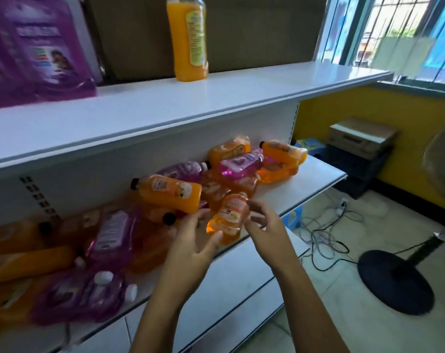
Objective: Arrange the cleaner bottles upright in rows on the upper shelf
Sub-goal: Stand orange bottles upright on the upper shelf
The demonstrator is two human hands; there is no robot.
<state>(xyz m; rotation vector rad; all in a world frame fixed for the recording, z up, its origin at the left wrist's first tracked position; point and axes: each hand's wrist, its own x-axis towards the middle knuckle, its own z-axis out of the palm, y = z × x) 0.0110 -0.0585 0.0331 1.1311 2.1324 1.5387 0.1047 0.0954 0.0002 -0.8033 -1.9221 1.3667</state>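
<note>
It looked like a small shop: white metal retail shelving [216, 98] with slotted uprights carried many identical orange and purple cleaner bottles [165, 192] and purple refill packs [38, 52]. A barred window [400, 29], stacked cardboard boxes [361, 136] and a standing fan's base [394, 281] stood nearby.

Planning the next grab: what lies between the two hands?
In the head view, a small orange bottle lies between the left hand and right hand.
</note>
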